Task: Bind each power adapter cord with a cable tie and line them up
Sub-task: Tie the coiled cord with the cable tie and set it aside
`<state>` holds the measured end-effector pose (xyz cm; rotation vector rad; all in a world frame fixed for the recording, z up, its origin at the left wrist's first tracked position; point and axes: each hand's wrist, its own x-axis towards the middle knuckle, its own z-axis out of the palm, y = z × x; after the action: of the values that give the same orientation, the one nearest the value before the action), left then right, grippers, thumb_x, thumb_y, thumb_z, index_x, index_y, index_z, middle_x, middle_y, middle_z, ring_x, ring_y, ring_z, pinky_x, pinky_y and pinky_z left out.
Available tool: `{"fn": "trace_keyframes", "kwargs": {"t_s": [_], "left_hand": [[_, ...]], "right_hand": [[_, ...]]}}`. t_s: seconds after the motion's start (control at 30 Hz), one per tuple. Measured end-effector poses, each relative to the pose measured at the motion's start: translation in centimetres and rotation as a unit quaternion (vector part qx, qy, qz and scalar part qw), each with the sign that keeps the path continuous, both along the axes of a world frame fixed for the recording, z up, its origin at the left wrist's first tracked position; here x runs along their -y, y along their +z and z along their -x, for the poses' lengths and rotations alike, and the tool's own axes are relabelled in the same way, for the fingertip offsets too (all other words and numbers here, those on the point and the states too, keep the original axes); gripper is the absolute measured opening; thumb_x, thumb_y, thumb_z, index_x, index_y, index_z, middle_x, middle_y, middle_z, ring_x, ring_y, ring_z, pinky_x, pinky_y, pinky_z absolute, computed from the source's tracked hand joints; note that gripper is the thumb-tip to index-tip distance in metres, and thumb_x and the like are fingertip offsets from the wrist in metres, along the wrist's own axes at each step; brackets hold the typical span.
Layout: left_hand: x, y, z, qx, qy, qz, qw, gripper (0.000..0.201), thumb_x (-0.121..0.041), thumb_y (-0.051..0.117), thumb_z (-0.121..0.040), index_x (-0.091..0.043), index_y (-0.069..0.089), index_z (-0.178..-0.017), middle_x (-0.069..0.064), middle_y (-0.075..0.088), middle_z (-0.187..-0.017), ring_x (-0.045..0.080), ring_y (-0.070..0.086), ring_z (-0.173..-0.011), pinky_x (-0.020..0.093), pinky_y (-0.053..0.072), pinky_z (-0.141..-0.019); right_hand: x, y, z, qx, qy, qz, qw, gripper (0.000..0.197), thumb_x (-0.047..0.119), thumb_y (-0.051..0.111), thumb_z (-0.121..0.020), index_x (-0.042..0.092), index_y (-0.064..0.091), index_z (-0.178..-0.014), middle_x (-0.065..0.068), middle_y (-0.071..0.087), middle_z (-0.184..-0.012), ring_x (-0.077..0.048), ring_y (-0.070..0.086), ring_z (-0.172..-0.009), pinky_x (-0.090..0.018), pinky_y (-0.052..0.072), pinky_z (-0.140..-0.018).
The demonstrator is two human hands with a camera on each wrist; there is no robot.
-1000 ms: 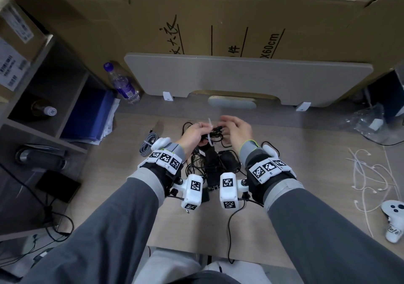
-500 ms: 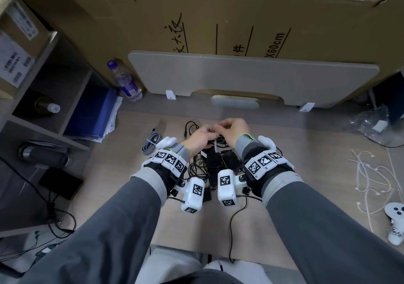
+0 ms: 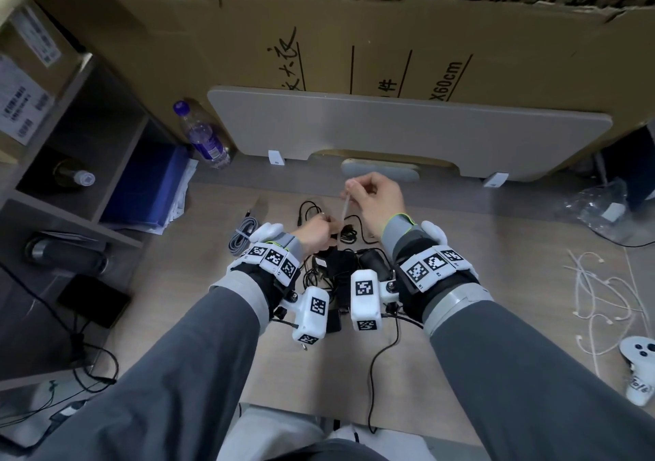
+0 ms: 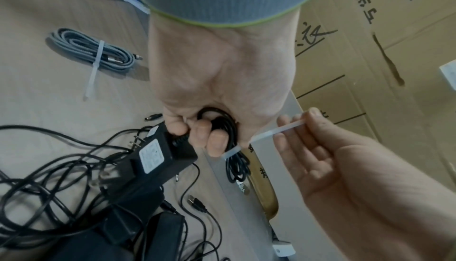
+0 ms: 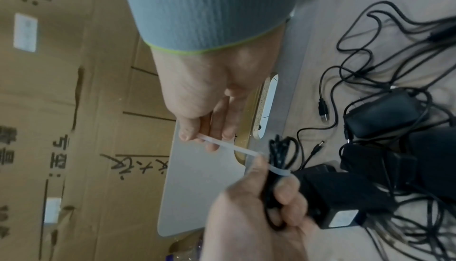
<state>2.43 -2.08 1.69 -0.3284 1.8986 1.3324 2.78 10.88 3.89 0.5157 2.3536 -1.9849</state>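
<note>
Right hand (image 4: 328, 160): thumb and fingertips pinch the free tail of the white cable tie (image 4: 276, 131), drawn taut above the table (image 3: 212, 248). Left hand (image 4: 217, 82): fingers curled round the coiled black adapter cord (image 4: 230, 128), tie looped about it; power adapter (image 4: 158, 156) hangs just beside the fist

The large cardboard sheet (image 3: 390, 45) at the far side carries printed black "X60cm" beside the character "件", with handwritten black characters to their left that cannot be made out with certainty. A band of large printed characters along its top edge is cut off and unreadable. Paper labels on the cardboard box (image 3: 24, 81) at far left bear print too small to read. The label on the black power adapter (image 4: 151, 156) is blurred and illegible.
</note>
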Motion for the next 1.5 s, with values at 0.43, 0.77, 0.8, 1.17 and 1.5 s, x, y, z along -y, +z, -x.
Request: {"fn": "trace_keyframes", "kwargs": {"t_s": [0.43, 0.77, 0.8, 1.17, 1.5], "left_hand": [[1.4, -0.9, 0.2, -0.024, 0.117, -0.042, 0.992, 0.025, -0.023, 0.045, -0.101, -0.016, 0.052, -0.078, 0.003, 0.050, -0.070, 0.011, 0.041, -0.054, 0.019, 0.030, -0.047], [1.3, -0.9, 0.4, -0.020, 0.206, -0.134, 0.969, 0.019, -0.024, 0.048, -0.100, -0.008, 0.058, -0.097, 0.004, 0.060, -0.073, 0.012, 0.050, -0.052, 0.020, 0.042, -0.047], [1.2, -1.1, 0.5, -0.033, 0.207, -0.124, 0.970, 0.019, -0.027, 0.049, -0.101, -0.009, 0.056, -0.098, 0.003, 0.059, -0.072, 0.010, 0.052, -0.052, 0.019, 0.044, -0.048], [2.3, -1.0, 1.8, -0.084, 0.225, -0.106, 0.965, 0.019, -0.021, 0.053, -0.099, -0.006, 0.057, -0.109, 0.002, 0.059, -0.080, 0.008, 0.058, -0.065, 0.017, 0.046, -0.054], [2.9, 0.8, 2.6, -0.115, 0.200, -0.076, 0.970, 0.020, -0.020, 0.058, -0.097, -0.006, 0.063, -0.110, 0.001, 0.068, -0.089, 0.014, 0.062, -0.081, 0.024, 0.049, -0.073]], "right_hand": [[0.8, -0.3, 0.7, 0.048, 0.048, 0.050, 0.996, 0.016, 0.017, 0.049, -0.101, 0.015, 0.049, -0.086, 0.001, 0.055, -0.066, -0.019, 0.060, -0.064, -0.039, 0.054, -0.082], [0.7, -3.4, 0.0, 0.160, 0.176, -0.186, 0.953, 0.022, 0.044, 0.059, -0.092, 0.025, 0.066, -0.100, 0.001, 0.070, -0.089, -0.023, 0.066, -0.087, -0.033, 0.051, -0.081], [0.7, -3.1, -0.1, 0.169, 0.198, -0.217, 0.941, 0.027, 0.047, 0.054, -0.094, 0.023, 0.067, -0.092, 0.000, 0.068, -0.082, -0.027, 0.065, -0.086, -0.033, 0.050, -0.078], [1.3, -0.1, -0.5, 0.097, 0.216, -0.219, 0.947, 0.041, 0.039, 0.049, -0.099, 0.022, 0.057, -0.062, 0.005, 0.047, -0.052, -0.010, 0.044, -0.050, -0.029, 0.032, -0.056], [-0.1, 0.9, 0.1, 0.110, 0.186, -0.239, 0.947, 0.037, 0.040, 0.051, -0.097, 0.022, 0.066, -0.069, 0.007, 0.052, -0.054, -0.014, 0.050, -0.056, -0.029, 0.037, -0.058]]}}
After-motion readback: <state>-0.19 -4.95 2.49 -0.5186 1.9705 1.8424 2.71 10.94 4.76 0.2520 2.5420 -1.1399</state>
